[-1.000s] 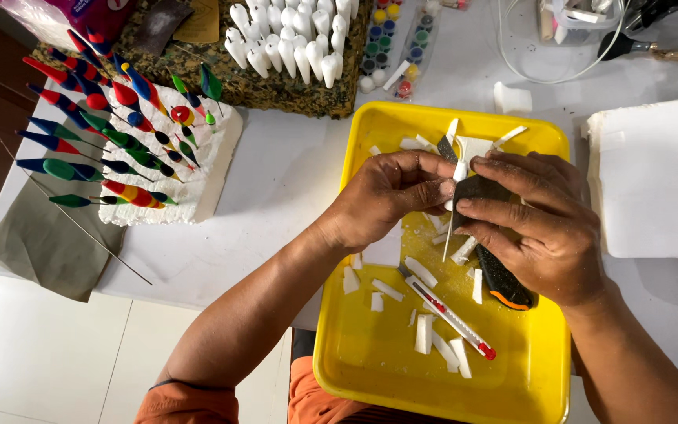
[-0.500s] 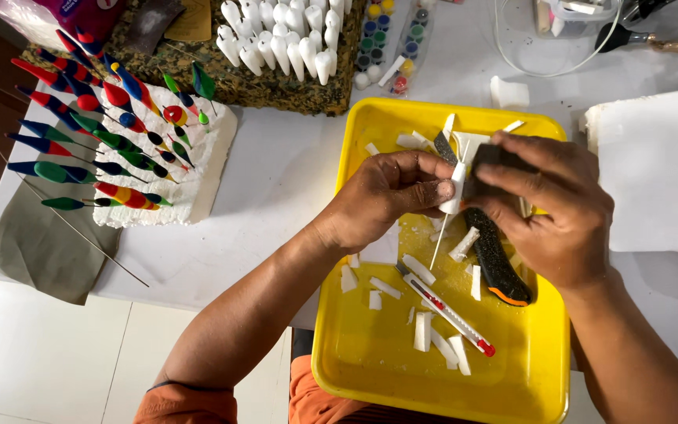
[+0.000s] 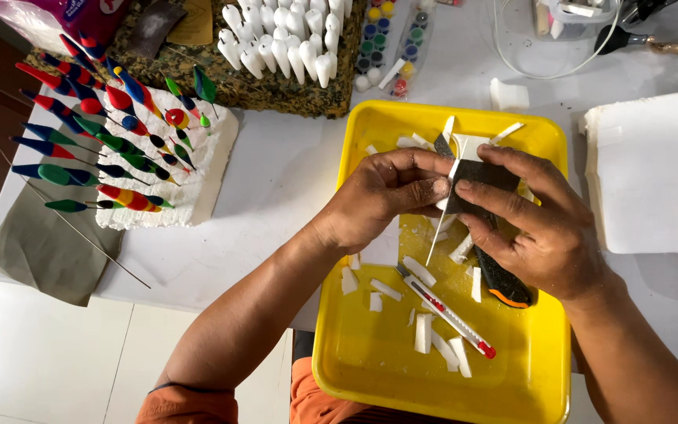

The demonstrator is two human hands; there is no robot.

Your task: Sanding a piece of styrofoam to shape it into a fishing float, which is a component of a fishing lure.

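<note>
White foam block (image 3: pixel 168 174) bristling with painted floats sits far left. Over the yellow tray (image 3: pixel 370 369), the left hand (image 3: pixel 378 196) pinches a thin white stick (image 3: pixel 439 228); the right hand (image 3: pixel 539 224) clamps a dark sanding pad (image 3: pixel 476 179) against it.

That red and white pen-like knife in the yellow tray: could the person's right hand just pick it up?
Probably not right away: the right hand is holding a dark sanding block. The knife lies uncovered in the tray just below it, so once freed, likely yes.

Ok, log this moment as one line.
left hand: pinches thin white stick | right hand: holds dark sanding pad against it | over yellow tray
</note>
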